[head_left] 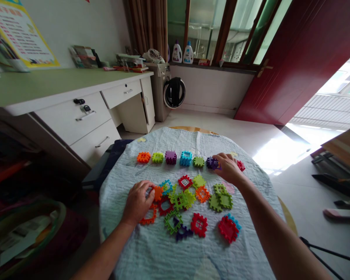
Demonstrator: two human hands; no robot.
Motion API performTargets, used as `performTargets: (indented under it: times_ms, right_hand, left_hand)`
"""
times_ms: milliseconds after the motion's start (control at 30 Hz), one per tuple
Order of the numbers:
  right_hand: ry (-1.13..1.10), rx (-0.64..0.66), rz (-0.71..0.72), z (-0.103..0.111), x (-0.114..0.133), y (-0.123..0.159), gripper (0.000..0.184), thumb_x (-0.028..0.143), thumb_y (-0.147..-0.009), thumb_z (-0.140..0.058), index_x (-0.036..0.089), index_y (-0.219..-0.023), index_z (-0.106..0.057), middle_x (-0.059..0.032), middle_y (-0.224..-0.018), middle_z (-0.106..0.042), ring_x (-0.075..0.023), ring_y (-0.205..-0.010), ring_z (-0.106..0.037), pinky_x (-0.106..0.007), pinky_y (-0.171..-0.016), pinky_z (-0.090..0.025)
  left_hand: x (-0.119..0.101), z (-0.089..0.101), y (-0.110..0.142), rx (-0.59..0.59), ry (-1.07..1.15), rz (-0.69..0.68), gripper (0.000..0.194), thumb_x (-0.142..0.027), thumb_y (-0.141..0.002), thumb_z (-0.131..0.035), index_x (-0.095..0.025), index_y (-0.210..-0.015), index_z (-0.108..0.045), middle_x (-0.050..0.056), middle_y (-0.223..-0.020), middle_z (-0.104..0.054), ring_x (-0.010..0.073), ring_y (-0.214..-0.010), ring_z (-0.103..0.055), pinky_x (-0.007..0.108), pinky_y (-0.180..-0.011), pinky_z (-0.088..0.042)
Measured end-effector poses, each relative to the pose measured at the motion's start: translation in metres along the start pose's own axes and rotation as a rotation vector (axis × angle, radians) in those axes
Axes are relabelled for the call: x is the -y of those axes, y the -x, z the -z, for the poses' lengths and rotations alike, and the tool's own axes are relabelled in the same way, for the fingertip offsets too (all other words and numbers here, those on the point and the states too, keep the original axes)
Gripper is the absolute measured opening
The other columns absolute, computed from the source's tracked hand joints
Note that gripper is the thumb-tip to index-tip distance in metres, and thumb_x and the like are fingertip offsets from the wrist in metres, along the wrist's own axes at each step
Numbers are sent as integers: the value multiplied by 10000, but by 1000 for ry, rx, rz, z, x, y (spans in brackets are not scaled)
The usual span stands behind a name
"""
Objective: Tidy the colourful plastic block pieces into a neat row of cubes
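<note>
1. Stack of dark purple pieces (212, 163) sits right of centre in the frame, near the right end of a row on the cloth. My right hand (229, 170) reaches over its right side, fingers curled against it; I cannot tell whether I grip any of it.
2. Leftward from it run a green stack (198, 161), a blue stack (186, 158), a purple stack (170, 157), a lime stack (157, 157) and an orange stack (143, 157). A red stack (240, 166) stands beyond my right hand.
3. Lower left of centre, my left hand (137, 202) is bent over loose pieces, thumb and fingertips at an orange piece (157, 193); whether they pinch it, I cannot tell.
4. Mixed toothed pieces lie across the lower middle, among them a red window piece (199, 224) and, lower right, a red piece (228, 229) overlapping a blue one.
5. Under everything spreads a pale blue cloth (157, 256).
6. Farther out: a green-topped desk (61, 83) upper left, a washing machine (160, 89) with its door open at upper centre, two bottles (188, 53) on the sill, and a red door (297, 58) upper right.
</note>
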State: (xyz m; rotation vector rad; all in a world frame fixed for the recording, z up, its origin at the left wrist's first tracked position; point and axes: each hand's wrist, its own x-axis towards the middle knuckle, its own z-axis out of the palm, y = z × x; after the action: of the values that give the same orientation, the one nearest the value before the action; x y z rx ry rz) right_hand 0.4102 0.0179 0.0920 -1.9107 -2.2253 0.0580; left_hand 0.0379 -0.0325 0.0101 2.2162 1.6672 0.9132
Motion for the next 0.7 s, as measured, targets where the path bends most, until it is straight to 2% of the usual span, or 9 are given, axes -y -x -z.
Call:
performTargets:
  times_ms: [133,300,533,700]
  right_hand:
    - [93,61,-6,0,-14,-31,506,179,-681,-625,257,-1181,-643,-89,-1188,-611,-316,-1099,-429,-422,-895,-300]
    - [164,167,15,-13,-20,-52,436,164,-667,-645,232,-1096,-680,-103,-1111,-624,-295,-1056,-459,-412,-900,-284]
    - [178,194,15,-24,-22,-62,323,180,-686,-658,180,-1006,-701,-124,-1047,-643,-283,-1025,-489,-405,-923,-281]
    - [186,176,5,-22,-17,-60,398,186,-686,-660,224,-1081,-678,-106,-1091,-650,-309,-1083,-477,-469,-971,-253]
  left_hand:
    - [1,0,0,-1,1,-4,156,-266,-851,-500,-220,-917,-634,61,-1009,-670,240,-1006,-590,394,-937,-455]
    - [3,-1,0,-17,3,-8,152,-277,-846,-508,-221,-915,-631,60,-999,-670,243,-1007,-592,398,-939,-462]
    - [1,-1,0,-17,13,6,149,-289,-846,-510,-224,-904,-631,67,-993,-670,244,-1003,-592,400,-931,-467]
    - [2,-1,0,-13,9,2,151,-284,-849,-505,-223,-912,-628,65,-998,-671,243,-1006,-593,401,-939,-464]
